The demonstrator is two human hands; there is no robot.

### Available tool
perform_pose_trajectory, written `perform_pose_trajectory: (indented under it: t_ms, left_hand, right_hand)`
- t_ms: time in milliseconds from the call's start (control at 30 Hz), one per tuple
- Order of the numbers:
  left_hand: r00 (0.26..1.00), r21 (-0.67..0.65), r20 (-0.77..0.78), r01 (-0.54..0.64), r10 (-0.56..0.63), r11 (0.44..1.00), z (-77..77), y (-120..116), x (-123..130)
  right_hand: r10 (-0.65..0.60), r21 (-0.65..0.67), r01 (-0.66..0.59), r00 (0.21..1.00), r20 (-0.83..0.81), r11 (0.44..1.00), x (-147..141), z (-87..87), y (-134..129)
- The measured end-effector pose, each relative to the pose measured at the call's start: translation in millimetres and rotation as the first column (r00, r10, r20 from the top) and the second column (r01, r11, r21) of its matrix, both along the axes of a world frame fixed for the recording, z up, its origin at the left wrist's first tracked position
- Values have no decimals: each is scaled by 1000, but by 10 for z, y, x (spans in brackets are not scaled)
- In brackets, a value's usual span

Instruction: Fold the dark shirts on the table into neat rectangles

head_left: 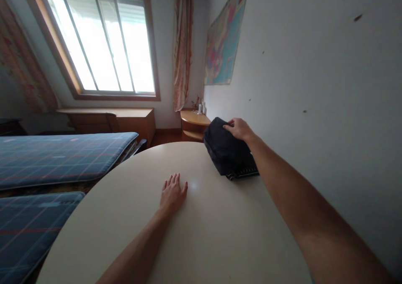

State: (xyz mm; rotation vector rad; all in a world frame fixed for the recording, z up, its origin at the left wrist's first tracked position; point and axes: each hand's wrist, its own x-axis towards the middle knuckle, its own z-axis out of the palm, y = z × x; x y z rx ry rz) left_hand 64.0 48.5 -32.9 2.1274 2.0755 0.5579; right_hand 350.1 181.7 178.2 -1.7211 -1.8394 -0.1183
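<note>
A dark fabric bag or cover (223, 148) rests at the far right part of the round white table (201, 225), close to the wall. My right hand (238, 129) pinches its upper edge between thumb and fingers. Beneath its lower right side, part of a dark object with a row of small marks (246, 173) shows; the rest of it is hidden. My left hand (173, 193) lies palm down on the tabletop with its fingers spread, left of the dark fabric, holding nothing.
Two beds with blue plaid mattresses (63, 158) stand to the left of the table. Beyond it are a wooden desk (135, 114), a small corner shelf (194, 118) and a window. The white wall (314, 66) with a map (224, 41) borders the right side.
</note>
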Motion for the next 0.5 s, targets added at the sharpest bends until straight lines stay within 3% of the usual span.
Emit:
perform_pose_trajectory:
  t_ms: [67, 133, 267, 367, 500]
  left_hand:
    - [1000, 6, -6, 1, -1, 1000, 1, 2, 5]
    - [1000, 11, -11, 3, -3, 1000, 0, 6, 9]
    - [1000, 14, -31, 2, -1, 1000, -4, 11, 18]
    - [999, 16, -51, 0, 1, 1000, -7, 10, 23]
    - [997, 11, -72, 1, 0, 1000, -14, 5, 30]
  right_hand:
    - [-17, 7, 17, 998, -55, 1000, 262, 2, 163]
    - [-72, 0, 72, 994, -78, 997, 514, -104, 286]
    - [-287, -142, 278, 957, -45, 950, 845, -557, 385]
    - [-338, -186, 329, 941, -18, 926, 871, -860, 370]
    - [-316, -157, 322, 947, 57, 934, 658, -970, 338]
